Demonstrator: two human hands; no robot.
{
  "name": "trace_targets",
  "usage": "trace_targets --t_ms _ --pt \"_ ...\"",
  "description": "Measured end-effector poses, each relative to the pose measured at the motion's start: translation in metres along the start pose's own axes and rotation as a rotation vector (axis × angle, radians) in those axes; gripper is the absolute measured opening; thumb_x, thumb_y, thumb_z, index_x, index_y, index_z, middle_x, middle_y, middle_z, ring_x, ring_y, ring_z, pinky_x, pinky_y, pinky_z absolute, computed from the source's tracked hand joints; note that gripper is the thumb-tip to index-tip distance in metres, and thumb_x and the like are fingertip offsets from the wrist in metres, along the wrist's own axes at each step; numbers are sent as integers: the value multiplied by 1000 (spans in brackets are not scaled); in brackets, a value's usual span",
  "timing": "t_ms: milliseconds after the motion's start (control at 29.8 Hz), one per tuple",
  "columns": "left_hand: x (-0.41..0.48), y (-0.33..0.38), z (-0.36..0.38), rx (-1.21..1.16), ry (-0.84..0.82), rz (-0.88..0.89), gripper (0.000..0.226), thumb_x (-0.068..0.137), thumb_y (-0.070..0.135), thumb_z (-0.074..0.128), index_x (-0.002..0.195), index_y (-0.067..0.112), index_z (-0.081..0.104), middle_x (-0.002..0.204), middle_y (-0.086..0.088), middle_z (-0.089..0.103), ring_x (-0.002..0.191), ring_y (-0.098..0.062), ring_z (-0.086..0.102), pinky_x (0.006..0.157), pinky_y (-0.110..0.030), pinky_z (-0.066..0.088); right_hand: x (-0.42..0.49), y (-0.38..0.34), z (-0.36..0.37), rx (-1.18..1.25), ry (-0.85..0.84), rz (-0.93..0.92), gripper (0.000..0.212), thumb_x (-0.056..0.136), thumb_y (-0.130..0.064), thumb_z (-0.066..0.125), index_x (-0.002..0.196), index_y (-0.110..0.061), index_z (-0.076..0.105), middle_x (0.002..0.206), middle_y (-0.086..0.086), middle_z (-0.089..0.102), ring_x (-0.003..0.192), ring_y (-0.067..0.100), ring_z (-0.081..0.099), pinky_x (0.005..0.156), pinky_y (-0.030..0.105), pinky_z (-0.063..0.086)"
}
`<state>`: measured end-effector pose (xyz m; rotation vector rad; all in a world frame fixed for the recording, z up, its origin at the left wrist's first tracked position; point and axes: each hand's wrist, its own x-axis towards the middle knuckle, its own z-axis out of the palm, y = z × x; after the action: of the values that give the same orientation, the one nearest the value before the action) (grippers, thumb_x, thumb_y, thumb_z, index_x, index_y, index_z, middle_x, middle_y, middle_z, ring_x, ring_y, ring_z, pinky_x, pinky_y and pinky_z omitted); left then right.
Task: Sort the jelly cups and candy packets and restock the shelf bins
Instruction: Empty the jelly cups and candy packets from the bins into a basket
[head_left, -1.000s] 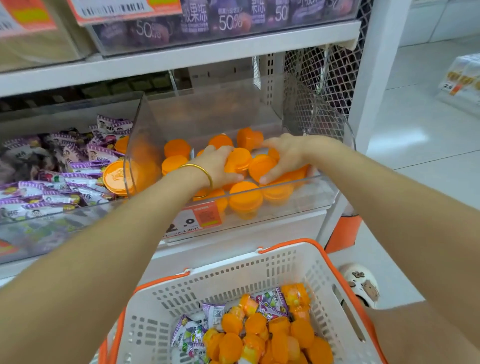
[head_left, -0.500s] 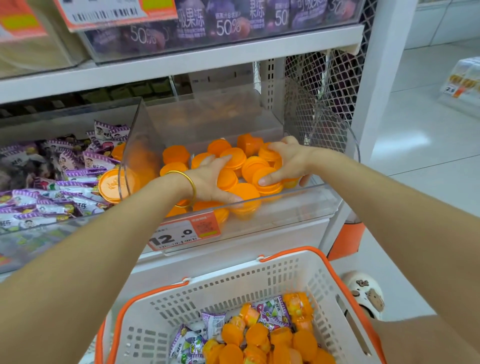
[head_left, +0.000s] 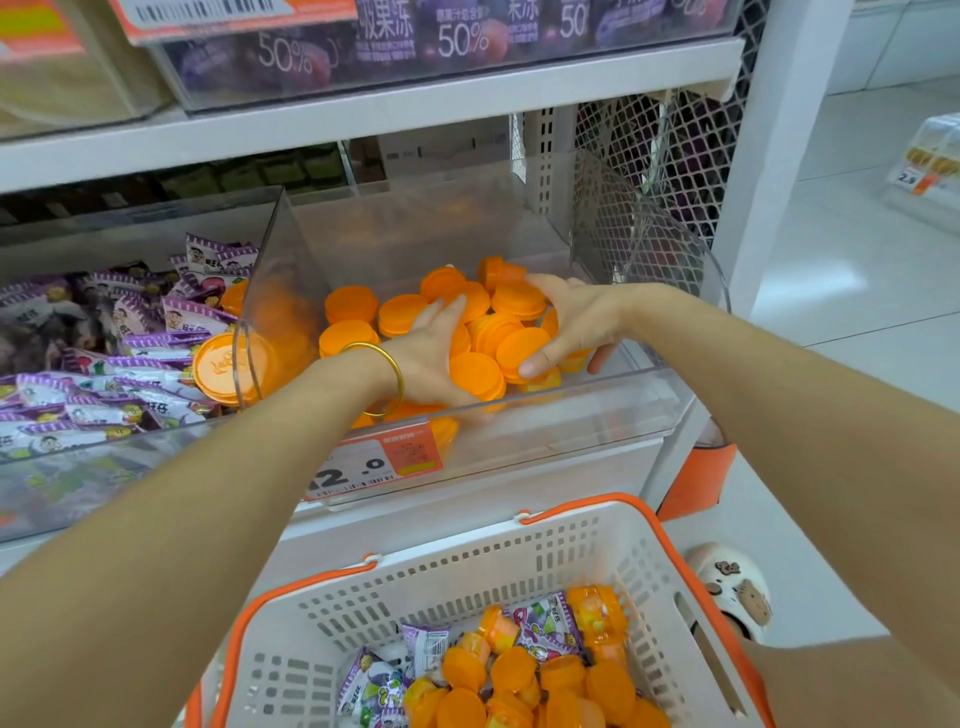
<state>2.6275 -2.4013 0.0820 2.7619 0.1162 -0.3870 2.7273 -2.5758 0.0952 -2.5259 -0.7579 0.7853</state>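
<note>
Several orange jelly cups lie piled in a clear shelf bin. My left hand, a gold bangle on its wrist, rests on the pile with fingers stretched forward. My right hand arches over the right side of the pile, with fingertips at the back cups and thumb against a front lid. The neighbouring bin on the left holds purple candy packets, and a stray jelly cup lies against the divider. Below, a white basket holds mixed jelly cups and candy packets.
A price tag hangs on the bin's front. An upper shelf with more bins sits close overhead. A mesh side panel and a white post close the right end. A shoe stands on the floor right of the basket.
Both hands have slid across the pile: the left reached further forward over the cups, and the right drew in toward the left. The cups between them are bunched closer together.
</note>
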Motion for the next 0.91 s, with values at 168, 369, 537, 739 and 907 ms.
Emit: trace_targets --t_ms 168,369,537,739,907 --pt "4 -4 2 -61 38 51 124 69 33 82 150 15 -9 158 -6 -8 146 -18 -3 113 -24 11 4 -3 -2 -158 -140 -9 126 62 -40 83 149 -38 -8 155 -4 7 132 30 35 79 44 58" --pt "8 -7 0 -86 46 -22 123 69 31 81 150 22 -10 157 -8 -7 146 -22 1 113 -30 19 7 -1 -7 -102 -87 -25 122 64 -40 83 150 -35 -4 155 0 12 127 29 42 74 42 59" --pt "10 -6 -1 -57 31 -36 128 65 41 82 150 26 -12 157 -7 -10 146 -23 -1 115 -33 16 9 -1 2 -23 -94 -40 116 68 -42 79 149 -38 -4 155 -1 17 126 27 43 77 42 58" --pt "18 2 7 46 3 -72 128 62 49 81 148 36 -12 155 -10 -19 145 -32 8 115 -38 25 11 -4 2 38 -159 -77 115 69 -30 82 150 -37 0 155 -1 17 128 26 40 74 37 58" --pt "16 0 5 -92 72 -18 108 66 41 82 148 36 12 156 -9 -8 145 -26 8 113 -33 21 11 -2 4 266 -141 -108 100 71 -19 80 146 -37 16 142 -4 35 116 23 51 77 40 57"
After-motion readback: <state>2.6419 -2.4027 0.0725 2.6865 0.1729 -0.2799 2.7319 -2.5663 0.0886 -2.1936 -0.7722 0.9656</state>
